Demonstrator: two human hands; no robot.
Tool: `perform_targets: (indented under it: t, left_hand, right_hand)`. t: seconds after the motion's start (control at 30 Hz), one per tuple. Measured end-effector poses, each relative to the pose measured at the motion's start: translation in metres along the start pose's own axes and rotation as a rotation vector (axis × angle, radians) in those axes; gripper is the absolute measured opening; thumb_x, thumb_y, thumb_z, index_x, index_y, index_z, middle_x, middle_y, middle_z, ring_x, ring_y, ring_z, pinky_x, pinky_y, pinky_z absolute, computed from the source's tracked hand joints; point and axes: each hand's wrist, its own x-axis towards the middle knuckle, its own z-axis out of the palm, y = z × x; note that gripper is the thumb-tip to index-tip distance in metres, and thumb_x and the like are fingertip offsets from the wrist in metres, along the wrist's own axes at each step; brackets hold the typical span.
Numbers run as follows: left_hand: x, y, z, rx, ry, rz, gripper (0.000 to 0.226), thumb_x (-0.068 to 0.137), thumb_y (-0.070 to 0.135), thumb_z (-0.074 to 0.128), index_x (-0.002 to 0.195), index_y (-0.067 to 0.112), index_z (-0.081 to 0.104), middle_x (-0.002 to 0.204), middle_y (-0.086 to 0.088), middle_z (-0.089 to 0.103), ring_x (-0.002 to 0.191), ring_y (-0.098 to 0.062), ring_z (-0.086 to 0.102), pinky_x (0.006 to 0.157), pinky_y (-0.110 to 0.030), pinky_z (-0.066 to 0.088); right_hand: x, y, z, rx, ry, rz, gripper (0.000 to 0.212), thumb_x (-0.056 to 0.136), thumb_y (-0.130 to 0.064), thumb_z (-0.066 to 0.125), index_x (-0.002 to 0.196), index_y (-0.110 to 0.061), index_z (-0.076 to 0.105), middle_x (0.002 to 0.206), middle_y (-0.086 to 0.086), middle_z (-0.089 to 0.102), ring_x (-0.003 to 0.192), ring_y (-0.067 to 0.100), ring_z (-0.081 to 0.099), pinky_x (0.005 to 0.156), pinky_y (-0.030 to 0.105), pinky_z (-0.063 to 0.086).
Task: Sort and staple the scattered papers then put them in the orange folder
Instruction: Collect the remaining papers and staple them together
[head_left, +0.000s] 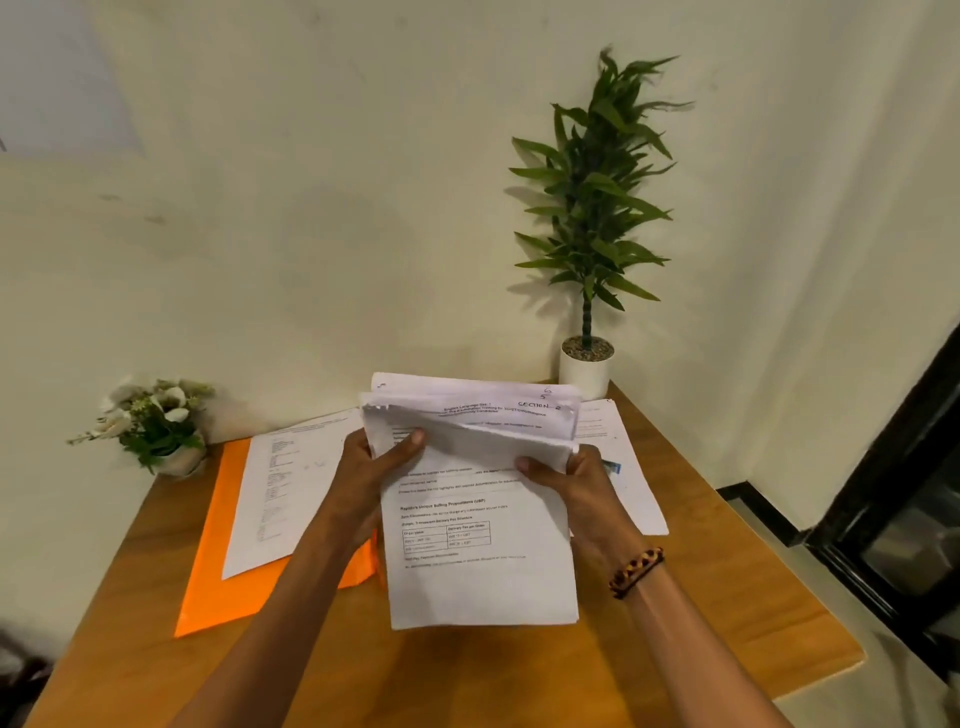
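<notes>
flat orange plastic folder (208, 582): mostly covered by a white printed sheet (280, 499) and the left forearm. sheet's print too small to read. left hand (371, 467) fingers hidden behind the held stack of white printed papers (478, 519). white sheets at right (631, 483) partly hidden behind right hand (574, 480). both elbows cut off by bottom edge.

Orange folder (218, 587), white printed papers (483, 571), brown wooden table (467, 675), green plant (592, 208).

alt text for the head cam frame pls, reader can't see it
Both hands, left hand and right hand, hold a stack of papers above a wooden table, flipping its top pages back. An orange folder with a loose sheet on it lies to the left.
</notes>
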Motion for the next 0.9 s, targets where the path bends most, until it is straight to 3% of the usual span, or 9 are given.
perform_targets:
  t: [0.1,0.17,0.3,0.37,0.43,0.57,0.7,0.8,0.9]
  left_hand:
    - [-0.002,0.016,0.002,0.142,0.167,0.18,0.029,0.075,0.038,0.087,0.092,0.016,0.076,0.091,-0.004,0.079,0.085,-0.022,0.076,0.072,-0.032,0.06]
    - [-0.007,0.019,0.004,0.188,0.234,0.242,0.032,0.072,0.046,0.086,0.09,0.022,0.074,0.087,0.006,0.079,0.082,-0.014,0.076,0.067,-0.024,0.059]
    - [-0.014,0.01,-0.002,0.047,0.177,0.24,0.031,0.067,0.044,0.086,0.093,0.029,0.078,0.099,-0.006,0.078,0.094,-0.026,0.075,0.075,-0.035,0.063]
    - [-0.013,0.0,-0.005,-0.1,0.096,0.146,0.026,0.079,0.022,0.079,0.104,0.02,0.077,0.108,-0.018,0.074,0.101,-0.038,0.072,0.081,-0.047,0.062]
    - [-0.015,-0.016,-0.005,-0.14,0.049,0.054,0.04,0.083,0.014,0.071,0.122,0.009,0.067,0.115,-0.024,0.07,0.103,-0.042,0.07,0.085,-0.052,0.06]
    - [-0.02,-0.044,0.01,0.076,0.161,-0.062,0.064,0.082,0.051,0.073,0.136,0.022,0.054,0.122,-0.011,0.071,0.103,-0.031,0.073,0.083,-0.05,0.062]
    - [-0.023,-0.039,0.023,0.167,0.244,0.05,0.05,0.087,0.043,0.067,0.133,0.024,0.056,0.113,0.002,0.072,0.091,-0.011,0.074,0.063,-0.024,0.06]
    - [-0.022,-0.031,0.019,0.195,0.289,0.148,0.058,0.081,0.053,0.077,0.128,0.023,0.061,0.107,0.005,0.073,0.091,-0.01,0.073,0.063,-0.02,0.058]
    - [-0.017,-0.021,0.01,0.241,0.314,0.216,0.06,0.067,0.063,0.074,0.118,0.032,0.065,0.105,0.011,0.074,0.093,-0.006,0.072,0.068,-0.02,0.059]
  right_hand:
    - [0.01,-0.007,0.017,-0.165,0.068,-0.12,0.021,0.087,-0.009,0.076,0.107,-0.015,0.075,0.106,0.004,0.079,0.098,0.025,0.075,0.09,0.047,0.06]
    - [0.014,-0.008,0.027,-0.225,0.081,-0.138,0.012,0.087,-0.019,0.077,0.099,-0.018,0.075,0.097,-0.001,0.08,0.089,0.019,0.076,0.084,0.046,0.062]
    - [0.019,-0.001,0.038,-0.246,0.084,-0.159,0.01,0.087,-0.025,0.077,0.096,-0.025,0.071,0.085,-0.012,0.077,0.081,0.009,0.074,0.063,0.024,0.06]
    - [0.02,0.008,0.038,-0.231,0.055,-0.111,0.011,0.087,-0.023,0.078,0.097,-0.02,0.074,0.088,-0.003,0.078,0.083,0.015,0.074,0.066,0.029,0.062]
    - [0.021,0.024,0.039,-0.248,0.047,-0.04,0.028,0.086,-0.03,0.08,0.11,-0.018,0.072,0.102,0.002,0.077,0.093,0.02,0.074,0.078,0.039,0.063]
    - [0.021,0.065,0.037,-0.286,0.033,0.027,0.078,0.075,-0.07,0.075,0.139,-0.033,0.051,0.131,-0.006,0.065,0.122,0.021,0.062,0.096,0.049,0.058]
    - [0.02,0.057,0.041,-0.26,0.089,-0.022,0.081,0.073,-0.069,0.076,0.139,-0.031,0.052,0.133,-0.008,0.064,0.123,0.018,0.063,0.098,0.043,0.057]
    - [0.021,0.049,0.038,-0.275,0.122,-0.12,0.079,0.075,-0.065,0.078,0.142,-0.032,0.05,0.136,-0.011,0.062,0.124,0.014,0.061,0.1,0.042,0.056]
    - [0.024,0.036,0.035,-0.286,0.157,-0.16,0.05,0.083,-0.048,0.078,0.127,-0.036,0.058,0.122,-0.015,0.067,0.113,0.009,0.064,0.092,0.034,0.058]
